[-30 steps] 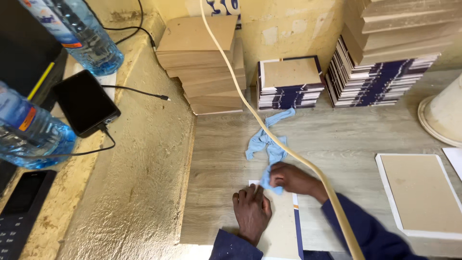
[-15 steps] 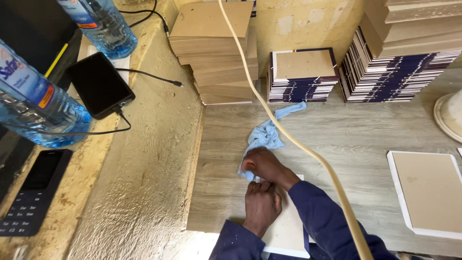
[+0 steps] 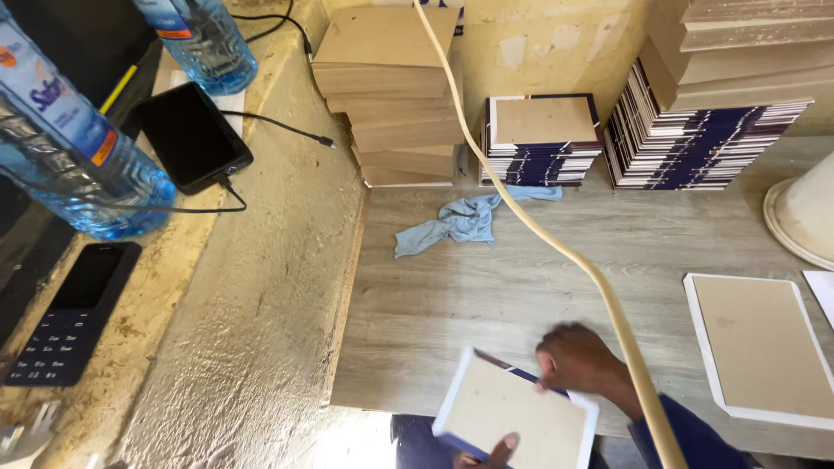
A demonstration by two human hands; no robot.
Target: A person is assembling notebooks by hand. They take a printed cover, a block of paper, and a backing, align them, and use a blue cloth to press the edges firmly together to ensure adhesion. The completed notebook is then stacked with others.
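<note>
Blue rag [image 3: 460,222] mid-table; bottles [image 3: 69,148], phone [image 3: 189,135] on ledge.

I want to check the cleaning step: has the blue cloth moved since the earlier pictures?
Cannot tell. The blue cloth lies near the stacked boards as before, but the camera shifted. The right hand has left it.

Matt cardboard panel [image 3: 512,415]; wood-grain table [image 3: 521,278]
</note>
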